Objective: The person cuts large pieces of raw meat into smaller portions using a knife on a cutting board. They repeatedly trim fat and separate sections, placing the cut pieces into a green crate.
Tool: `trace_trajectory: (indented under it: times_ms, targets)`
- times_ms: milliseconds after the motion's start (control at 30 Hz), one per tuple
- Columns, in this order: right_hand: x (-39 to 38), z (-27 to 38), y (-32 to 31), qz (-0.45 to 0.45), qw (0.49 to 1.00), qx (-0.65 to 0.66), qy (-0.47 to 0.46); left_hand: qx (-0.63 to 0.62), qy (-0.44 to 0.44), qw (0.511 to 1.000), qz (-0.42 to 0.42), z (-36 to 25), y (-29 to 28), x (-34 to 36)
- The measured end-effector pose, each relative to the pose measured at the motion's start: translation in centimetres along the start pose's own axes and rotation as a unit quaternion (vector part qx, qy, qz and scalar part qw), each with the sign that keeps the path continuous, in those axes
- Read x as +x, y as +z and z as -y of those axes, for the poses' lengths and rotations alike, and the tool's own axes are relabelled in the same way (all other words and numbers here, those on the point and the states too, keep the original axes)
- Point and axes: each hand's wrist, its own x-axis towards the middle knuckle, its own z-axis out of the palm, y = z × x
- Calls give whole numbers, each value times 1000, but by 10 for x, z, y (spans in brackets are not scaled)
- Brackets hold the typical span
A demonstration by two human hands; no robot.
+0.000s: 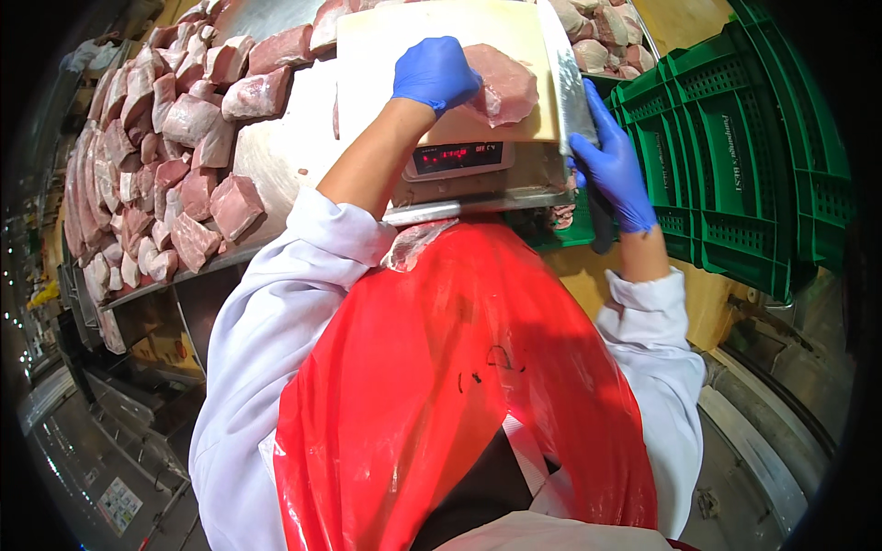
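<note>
A thick piece of pink raw meat lies on a cream cutting board. My blue-gloved left hand is closed at the meat's left edge, its fingertips hidden under the fist. To the right of the board, my gloved right hand grips a knife with a broad, long blade. The blade points away from me along the board's right edge, apart from the meat. Its dark handle sticks out below the hand. Beneath the board's near edge sits a digital scale with a lit red display.
Many raw meat chunks are heaped on the metal table at left. More meat pieces fill a container at the far right. Green plastic crates stand on the right. A meat scrap lies against my red apron.
</note>
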Motion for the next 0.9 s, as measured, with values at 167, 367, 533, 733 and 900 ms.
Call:
trace_trajectory:
  times_ms: [167,367,533,733,900]
  targets:
    - [30,-18,47,-7,996,-73,-48,-54,-4,998,-43,18,6,-3]
    - [70,-24,59,72,950,-285,-104,-195,-18,975,-103,35,11,-10]
    - [-24,-18,27,151,917,-362,-77,-393,-46,882,-255,92,-3,-26]
    - [-115,-36,-41,169,927,-333,13,-274,41,907,-318,64,4,-43]
    - [-43,-33,-18,17,977,-170,-124,-34,-39,993,-102,2,15,-19]
